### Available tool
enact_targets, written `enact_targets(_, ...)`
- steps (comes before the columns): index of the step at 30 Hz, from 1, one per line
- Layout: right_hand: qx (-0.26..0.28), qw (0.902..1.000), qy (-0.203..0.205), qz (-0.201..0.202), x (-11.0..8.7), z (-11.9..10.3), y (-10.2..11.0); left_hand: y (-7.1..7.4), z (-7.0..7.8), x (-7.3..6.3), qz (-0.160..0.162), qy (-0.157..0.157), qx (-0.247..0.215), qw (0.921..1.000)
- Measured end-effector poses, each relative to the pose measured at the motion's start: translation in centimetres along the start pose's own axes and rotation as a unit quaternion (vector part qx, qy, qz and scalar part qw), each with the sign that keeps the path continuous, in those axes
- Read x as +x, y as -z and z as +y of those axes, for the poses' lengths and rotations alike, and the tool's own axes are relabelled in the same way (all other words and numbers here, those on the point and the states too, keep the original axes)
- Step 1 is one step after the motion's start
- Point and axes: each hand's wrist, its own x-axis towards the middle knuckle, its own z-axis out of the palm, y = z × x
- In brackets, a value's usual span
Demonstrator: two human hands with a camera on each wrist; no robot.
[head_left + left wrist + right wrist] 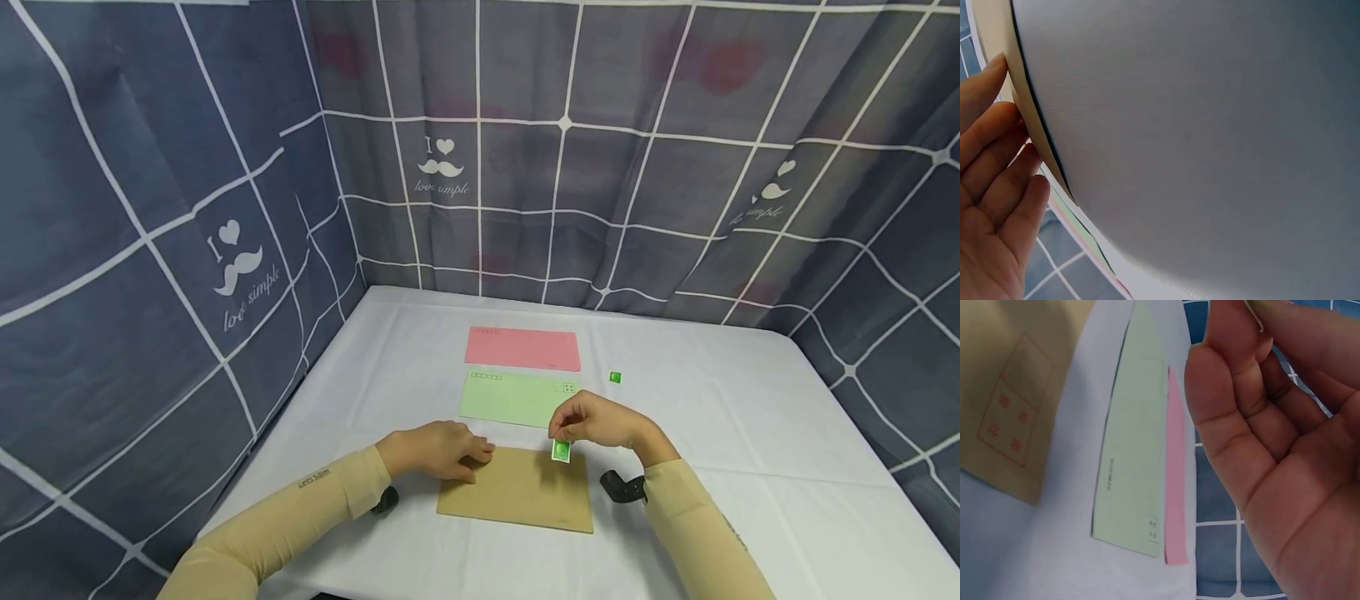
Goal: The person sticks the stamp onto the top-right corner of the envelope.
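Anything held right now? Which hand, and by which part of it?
Right hand pinches a green stamp by its upper edge, as the head view shows it. Left hand only touches the brown envelope near its left edge.

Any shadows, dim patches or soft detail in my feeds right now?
Head view: a soft shadow lies on the brown envelope under the right hand; left wrist view: the tablecloth looks dim grey, brighter near the bottom; right wrist view: small print on the green envelope is too soft to read.
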Motion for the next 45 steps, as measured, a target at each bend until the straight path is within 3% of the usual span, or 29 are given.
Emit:
enact_targets(9, -0.029, 0.9994, -0.015, -0.004, 0.3, 1.0, -0.3, 0.3, 0.1, 0.1, 0.0, -0.01, 0.007, 0.9999)
enact_targets(45, -0.057, 0.9973, -0.046, -0.005, 1.4, 3.2, -1.6, -0.1, 0.1, -0.1, 0.003, -0.011, 0.001, 0.9999)
